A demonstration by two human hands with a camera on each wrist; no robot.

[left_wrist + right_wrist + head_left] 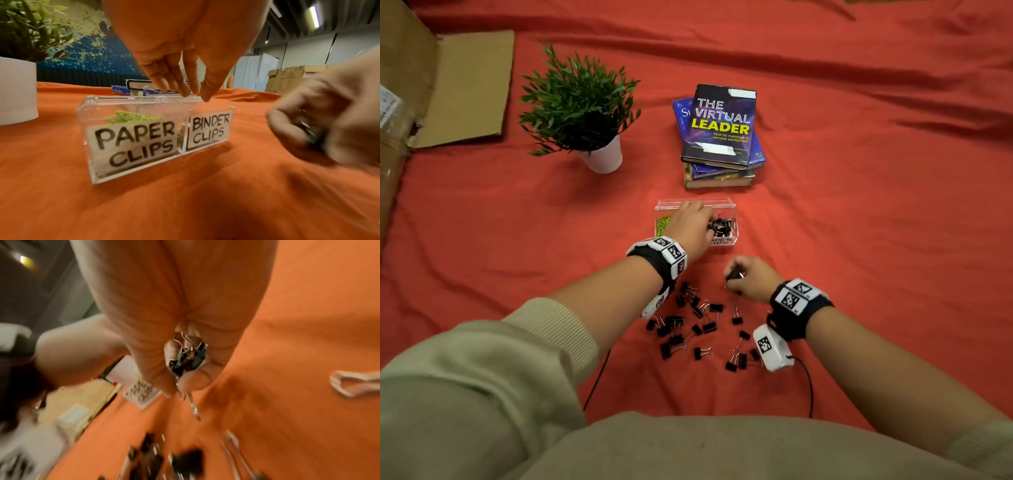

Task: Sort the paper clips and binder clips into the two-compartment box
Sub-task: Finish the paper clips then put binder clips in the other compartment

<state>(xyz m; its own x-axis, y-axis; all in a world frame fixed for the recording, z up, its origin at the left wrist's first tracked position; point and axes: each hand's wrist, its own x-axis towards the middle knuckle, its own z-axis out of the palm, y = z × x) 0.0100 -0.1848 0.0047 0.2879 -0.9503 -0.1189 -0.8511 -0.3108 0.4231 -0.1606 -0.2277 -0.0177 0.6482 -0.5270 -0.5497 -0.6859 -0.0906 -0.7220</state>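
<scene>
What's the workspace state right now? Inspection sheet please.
Surface: red cloth, wrinkled.
Job's things: clear box; green paper clips in left compartment, binder clips in right; loose binder clips on cloth.
Clutter: potted plant, book stack, cardboard.
Grippers: left hand over box, fingers straight; right hand grips held binder clips.
Cables: black cable from wrist camera.
Surroundings: cardboard boxes.

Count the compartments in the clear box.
2. The left compartment, labelled PAPER CLIPS, holds green paper clips; the right compartment, labelled BINDER CLIPS, holds black binder clips beneath the left hand. None looks hidden.
</scene>
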